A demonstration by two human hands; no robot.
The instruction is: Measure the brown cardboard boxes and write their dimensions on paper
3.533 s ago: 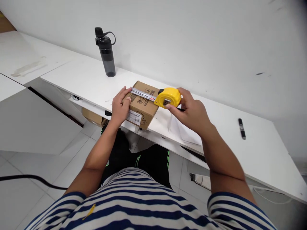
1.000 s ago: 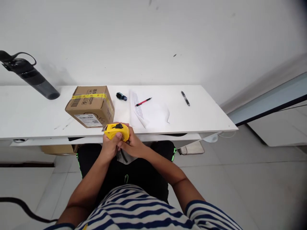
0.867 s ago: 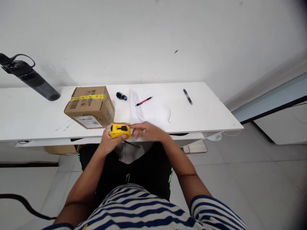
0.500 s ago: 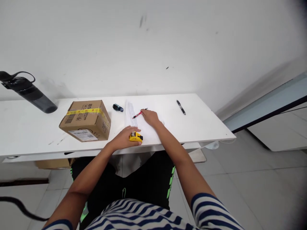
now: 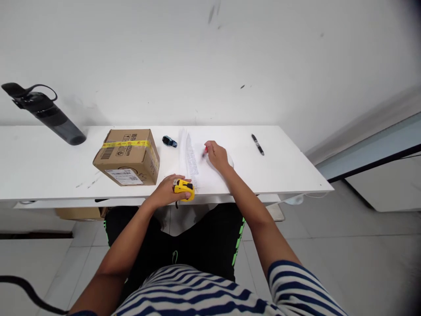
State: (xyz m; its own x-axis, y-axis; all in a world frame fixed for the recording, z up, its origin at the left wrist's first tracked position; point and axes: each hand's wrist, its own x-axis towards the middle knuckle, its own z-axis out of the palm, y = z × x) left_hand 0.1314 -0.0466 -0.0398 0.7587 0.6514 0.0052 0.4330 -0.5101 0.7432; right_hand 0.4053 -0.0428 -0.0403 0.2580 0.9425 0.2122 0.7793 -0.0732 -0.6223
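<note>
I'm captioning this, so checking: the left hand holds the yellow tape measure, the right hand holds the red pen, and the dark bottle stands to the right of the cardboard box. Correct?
Not quite: the head view shows the dark bottle standing to the left of the cardboard box. The left hand holds the yellow tape measure, and the right hand the red pen.

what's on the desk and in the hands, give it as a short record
left hand: holds yellow tape measure
right hand: red pen, blurred, over the papers
box: cardboard, yellow tape across top, label on near side
left of box: dark bottle
right of box: dark object, too small to identify
far right: dark pen on desk
</note>
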